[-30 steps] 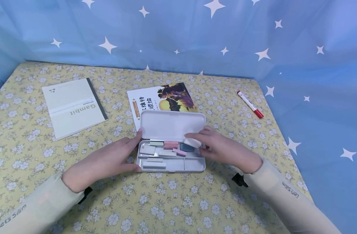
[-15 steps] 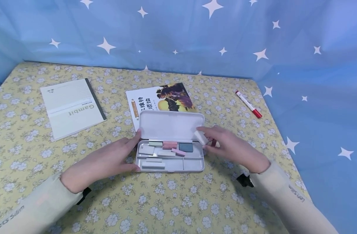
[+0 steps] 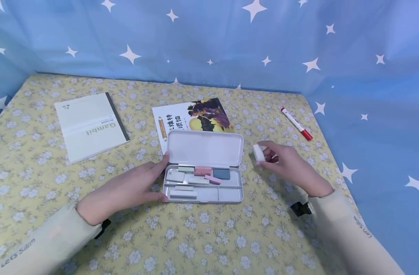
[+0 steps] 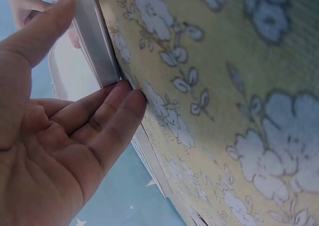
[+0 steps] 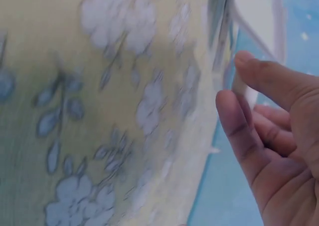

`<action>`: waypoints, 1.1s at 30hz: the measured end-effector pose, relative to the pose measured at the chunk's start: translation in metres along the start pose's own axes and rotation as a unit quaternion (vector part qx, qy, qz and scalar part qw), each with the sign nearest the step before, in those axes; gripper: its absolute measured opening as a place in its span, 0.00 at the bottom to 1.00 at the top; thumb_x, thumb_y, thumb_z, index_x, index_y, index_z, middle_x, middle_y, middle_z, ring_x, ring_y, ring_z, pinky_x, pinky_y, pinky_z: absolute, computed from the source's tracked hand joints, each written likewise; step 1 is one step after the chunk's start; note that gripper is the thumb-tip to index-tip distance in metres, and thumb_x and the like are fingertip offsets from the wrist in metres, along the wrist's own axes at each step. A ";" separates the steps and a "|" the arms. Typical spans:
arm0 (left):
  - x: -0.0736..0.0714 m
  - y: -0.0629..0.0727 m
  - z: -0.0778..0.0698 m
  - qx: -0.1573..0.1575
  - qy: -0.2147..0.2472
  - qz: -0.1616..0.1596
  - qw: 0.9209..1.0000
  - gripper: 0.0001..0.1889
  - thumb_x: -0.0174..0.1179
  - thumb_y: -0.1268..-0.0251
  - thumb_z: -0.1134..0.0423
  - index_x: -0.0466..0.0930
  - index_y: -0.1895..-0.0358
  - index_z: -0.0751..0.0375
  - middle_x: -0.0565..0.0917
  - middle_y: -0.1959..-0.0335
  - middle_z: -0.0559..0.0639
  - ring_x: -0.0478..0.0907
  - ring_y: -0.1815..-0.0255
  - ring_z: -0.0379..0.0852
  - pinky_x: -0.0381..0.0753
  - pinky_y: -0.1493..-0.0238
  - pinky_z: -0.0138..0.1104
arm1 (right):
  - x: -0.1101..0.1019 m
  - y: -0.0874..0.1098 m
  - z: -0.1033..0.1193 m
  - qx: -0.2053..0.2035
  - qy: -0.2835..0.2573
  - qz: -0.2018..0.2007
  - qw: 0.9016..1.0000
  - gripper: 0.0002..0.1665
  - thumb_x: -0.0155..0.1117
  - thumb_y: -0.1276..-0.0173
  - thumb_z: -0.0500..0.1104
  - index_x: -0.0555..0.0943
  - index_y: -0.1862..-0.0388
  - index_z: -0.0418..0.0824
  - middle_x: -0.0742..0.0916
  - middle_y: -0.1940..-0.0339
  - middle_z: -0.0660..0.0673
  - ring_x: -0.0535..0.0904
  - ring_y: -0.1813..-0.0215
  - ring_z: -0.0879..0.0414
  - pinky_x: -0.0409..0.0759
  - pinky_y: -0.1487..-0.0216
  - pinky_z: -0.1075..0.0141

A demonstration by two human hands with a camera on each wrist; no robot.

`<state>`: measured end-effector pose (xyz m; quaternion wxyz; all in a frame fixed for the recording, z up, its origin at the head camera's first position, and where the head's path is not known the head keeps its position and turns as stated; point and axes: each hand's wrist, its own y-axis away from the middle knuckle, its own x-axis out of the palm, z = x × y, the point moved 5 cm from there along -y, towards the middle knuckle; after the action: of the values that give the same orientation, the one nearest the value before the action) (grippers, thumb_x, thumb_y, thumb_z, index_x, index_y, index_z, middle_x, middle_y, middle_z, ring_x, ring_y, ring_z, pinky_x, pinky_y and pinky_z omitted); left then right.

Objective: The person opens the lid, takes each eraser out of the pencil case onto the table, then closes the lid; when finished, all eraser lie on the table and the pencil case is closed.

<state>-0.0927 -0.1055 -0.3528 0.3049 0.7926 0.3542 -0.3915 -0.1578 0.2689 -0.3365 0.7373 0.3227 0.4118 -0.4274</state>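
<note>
A white pencil case [image 3: 230, 194] stands with its lid raised at the middle of the table. My left hand [image 3: 125, 191] holds its left end, thumb at the front corner and fingers toward the hinge. In the left wrist view the thumb lies against the side of the case [image 4: 94, 36]. Right of the case, my right hand [image 3: 295, 166] pinches a white eraser [image 3: 259, 153] between thumb and fingers, mostly covered by them in the right wrist view. Inside the case lie several erasers and small blocks, among them a pink one [image 3: 203, 170] and a dark blue-grey one [image 3: 221, 174].
Partly behind the raised lid lies a picture book [image 3: 209, 118]. A cream notebook [image 3: 92, 130] is at the left, and a red-capped marker [image 3: 296, 124] at the back right. Flowered cloth [image 3: 206, 236] covers the table; a blue star curtain [image 3: 195, 38] hangs behind.
My right hand has carried the white eraser out from above the case to the right, over the tablecloth. The left hand has stayed at the case's left end.
</note>
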 end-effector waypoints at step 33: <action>0.000 -0.002 0.000 -0.001 0.004 -0.005 1.000 0.60 0.75 0.41 0.46 0.46 0.16 0.68 0.82 0.37 0.71 0.84 0.40 0.62 0.85 0.37 0.54 | -0.002 -0.036 -0.046 0.073 -0.031 0.025 0.997 0.30 0.71 0.26 0.44 0.77 0.31 0.33 0.87 0.56 0.40 0.84 0.60 0.52 0.84 0.59 0.59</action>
<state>-0.0945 -0.1046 -0.3535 0.3024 0.7919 0.3602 -0.3894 -0.2061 0.2922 -0.3595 0.7346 0.3726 0.3487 -0.4472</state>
